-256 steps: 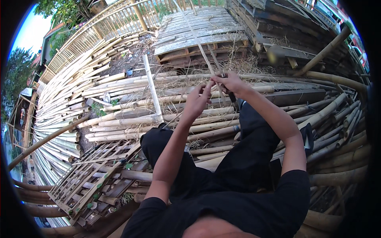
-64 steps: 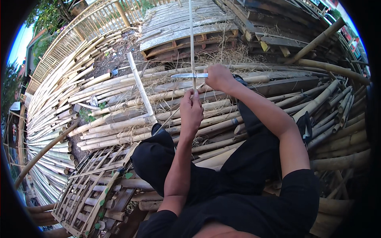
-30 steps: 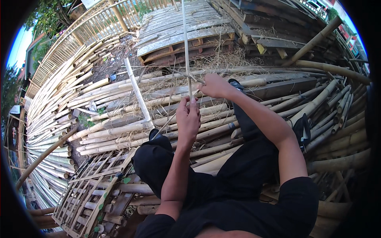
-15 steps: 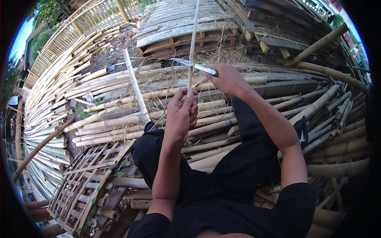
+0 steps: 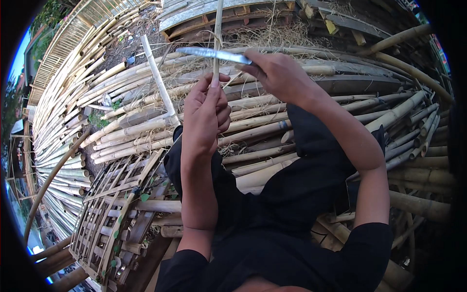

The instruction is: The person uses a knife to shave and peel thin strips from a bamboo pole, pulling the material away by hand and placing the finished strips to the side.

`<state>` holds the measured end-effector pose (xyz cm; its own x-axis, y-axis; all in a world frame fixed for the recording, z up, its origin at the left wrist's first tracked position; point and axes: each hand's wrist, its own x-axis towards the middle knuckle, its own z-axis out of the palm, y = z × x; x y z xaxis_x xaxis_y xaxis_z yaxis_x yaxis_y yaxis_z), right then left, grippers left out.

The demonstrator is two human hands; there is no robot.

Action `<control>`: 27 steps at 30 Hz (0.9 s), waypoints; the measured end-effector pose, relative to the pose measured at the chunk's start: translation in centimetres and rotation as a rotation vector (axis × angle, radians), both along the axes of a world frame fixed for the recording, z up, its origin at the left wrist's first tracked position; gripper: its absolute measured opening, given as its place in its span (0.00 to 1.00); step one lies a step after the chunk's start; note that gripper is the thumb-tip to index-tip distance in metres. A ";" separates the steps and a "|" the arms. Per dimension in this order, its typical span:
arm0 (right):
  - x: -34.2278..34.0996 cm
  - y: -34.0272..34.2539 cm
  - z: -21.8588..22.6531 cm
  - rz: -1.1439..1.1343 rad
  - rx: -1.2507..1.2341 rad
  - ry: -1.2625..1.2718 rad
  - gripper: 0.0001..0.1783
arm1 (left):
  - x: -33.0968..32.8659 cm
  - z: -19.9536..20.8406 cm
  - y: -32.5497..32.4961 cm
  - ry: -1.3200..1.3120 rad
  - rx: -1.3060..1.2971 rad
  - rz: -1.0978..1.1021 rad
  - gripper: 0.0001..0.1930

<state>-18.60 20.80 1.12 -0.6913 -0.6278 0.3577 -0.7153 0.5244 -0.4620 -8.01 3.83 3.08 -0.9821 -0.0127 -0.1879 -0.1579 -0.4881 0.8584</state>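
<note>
My left hand is closed round the lower part of a long, thin bamboo strip, thumb along its face. The strip points up and away, its far end running out of the picture's top. My right hand grips the handle of a knife, most of the handle hidden in the fist. Its shiny blade points left and lies across the strip, a little above my left thumb. A thin curled shaving stands off the strip just beyond the blade.
Stacked bamboo poles lie in front of and around my legs. A pale split slat leans at left. Lower left is a woven bamboo lattice. Wooden pallets stand at the back, and a thick pole slants at upper right.
The knife has moved from the strip's knot toward my left hand, its blade more level. Both hands sit slightly further left and higher in view, and the whole scene has shifted upward.
</note>
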 end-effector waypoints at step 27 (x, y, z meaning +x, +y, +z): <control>-2.3 -2.2 -2.6 0.046 0.019 -0.032 0.20 | 1.2 -0.7 -1.9 -0.070 0.058 -0.031 0.08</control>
<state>-20.90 18.61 -1.45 -0.6725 -0.6656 0.3236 -0.7239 0.5006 -0.4747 -6.79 1.93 2.41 -0.9663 0.0306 -0.2555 -0.2323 -0.5310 0.8149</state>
